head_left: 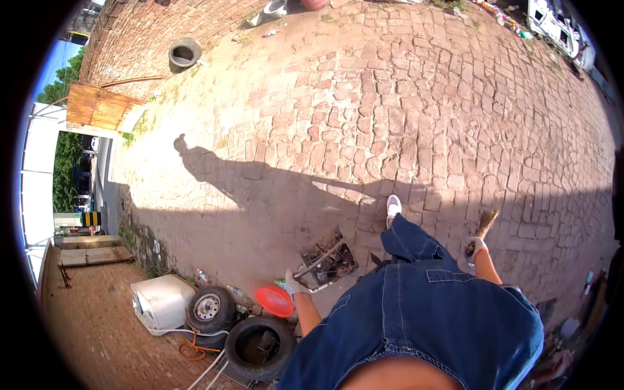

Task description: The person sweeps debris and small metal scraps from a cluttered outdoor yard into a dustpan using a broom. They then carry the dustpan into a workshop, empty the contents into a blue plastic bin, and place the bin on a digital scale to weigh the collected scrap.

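Note:
My left hand [296, 284], in a pale glove, is closed at the near left edge of a dark open container [355, 265]. Dark scraps and metal-looking pieces [331, 260] fill it, and a pale bar [323, 256] slants across the top. My right hand [478, 246], also gloved, grips a short straw hand broom [487, 222] out to my right. Its bristles point forward, above the paving. A small dark round shape shows beside those fingers, too small to name. Close to my left hand is a red plastic basin [274, 301].
Tyres [260, 349], a wheel [209, 308] and a white boxy container [162, 302] stand at the lower left. Uneven stone paving [416, 123] stretches ahead. Another tyre [184, 53] lies far left, near a rusty metal sheet [101, 106]. White scrap [552, 27] sits far right.

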Motion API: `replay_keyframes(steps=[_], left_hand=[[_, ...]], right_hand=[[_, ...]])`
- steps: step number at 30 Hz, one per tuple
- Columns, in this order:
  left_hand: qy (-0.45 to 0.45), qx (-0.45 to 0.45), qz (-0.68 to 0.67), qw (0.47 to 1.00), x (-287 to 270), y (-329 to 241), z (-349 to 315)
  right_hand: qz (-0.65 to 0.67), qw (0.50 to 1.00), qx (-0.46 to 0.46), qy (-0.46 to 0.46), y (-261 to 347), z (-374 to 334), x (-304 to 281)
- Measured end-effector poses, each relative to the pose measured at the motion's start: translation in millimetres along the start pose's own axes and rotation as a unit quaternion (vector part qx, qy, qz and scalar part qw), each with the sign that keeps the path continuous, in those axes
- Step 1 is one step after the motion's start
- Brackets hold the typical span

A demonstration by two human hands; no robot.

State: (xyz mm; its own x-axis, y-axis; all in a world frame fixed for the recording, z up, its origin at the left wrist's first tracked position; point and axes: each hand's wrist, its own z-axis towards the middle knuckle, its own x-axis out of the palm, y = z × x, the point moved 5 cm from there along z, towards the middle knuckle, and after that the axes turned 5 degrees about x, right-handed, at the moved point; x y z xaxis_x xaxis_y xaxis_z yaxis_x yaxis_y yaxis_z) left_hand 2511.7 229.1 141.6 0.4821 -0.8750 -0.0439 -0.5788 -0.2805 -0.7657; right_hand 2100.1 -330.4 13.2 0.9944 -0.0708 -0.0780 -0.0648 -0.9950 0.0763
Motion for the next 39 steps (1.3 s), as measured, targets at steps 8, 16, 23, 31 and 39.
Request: replay_keyframes(steps=[8,16,23,31,39], left_hand=[[0.079,0.095,-0.001,0.992,252.0,-164.3,45.9],[0.225,0.161,0.042,0.96,543.0,-275.9,184.4],[0.286,0.17,0.179,0.926,828.2,-395.1,235.0],[0.376,0.376,0.306,0.79,1163.0,-509.0,369.6],[0.399,0.237,0.232,0.855,1474.5,-678.3,409.0]], right_hand=[[0.122,0.981,0.053,0.143,153.3,-50.4,333.3],[0.089,0.971,0.0,0.223,275.6,-73.6,570.4],[0.038,0.986,-0.043,0.157,342.0,-92.4,714.9],[0.062,0.998,0.006,0.015,413.1,-38.8,861.0],[0.199,0.976,0.038,0.074,569.0,1.8,1066.2]])
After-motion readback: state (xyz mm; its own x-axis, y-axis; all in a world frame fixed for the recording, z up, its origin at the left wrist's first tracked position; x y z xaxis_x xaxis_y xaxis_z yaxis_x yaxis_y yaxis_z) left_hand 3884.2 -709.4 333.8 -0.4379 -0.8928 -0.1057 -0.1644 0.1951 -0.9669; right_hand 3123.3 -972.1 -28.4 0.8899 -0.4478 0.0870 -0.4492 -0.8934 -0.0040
